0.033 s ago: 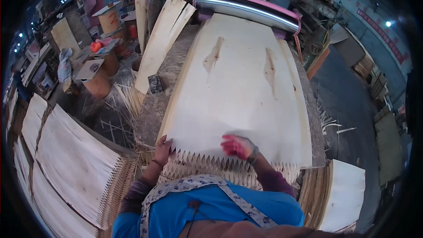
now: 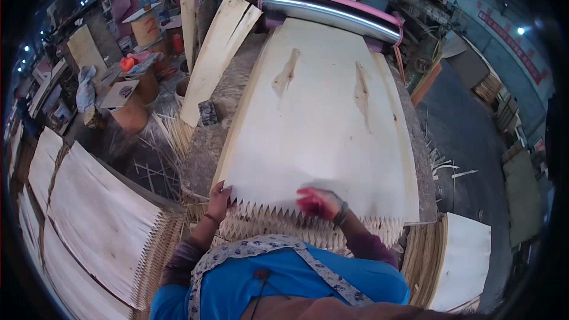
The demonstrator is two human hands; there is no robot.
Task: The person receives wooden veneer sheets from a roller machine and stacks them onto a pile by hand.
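Observation:
A wide pale wood veneer sheet point(image 2: 320, 124) lies on a stack in front of me, with a toothed zigzag near edge and two brown knot streaks. My left hand point(image 2: 219, 202) is closed at the sheet's near left corner, its fingertips over the edge. Above the toothed edge, right of the middle, is my right hand point(image 2: 319, 202) in a red and grey glove. Its fingers are smeared by motion, so I cannot tell whether they hold anything. More toothed veneer edges show under the sheet, close to my apron.
A roller machine point(image 2: 332, 12) with pink ends crosses the stack's far end. A narrow veneer strip point(image 2: 219, 53) and a small dark block point(image 2: 208, 112) lie on the left. Veneer stacks stand at left point(image 2: 101, 201) and right point(image 2: 462, 255). Wood scraps litter the floor.
My right hand's gloved fingers have shifted very slightly over the sheet. My left hand stays at the corner, and the veneer sheet has not visibly moved.

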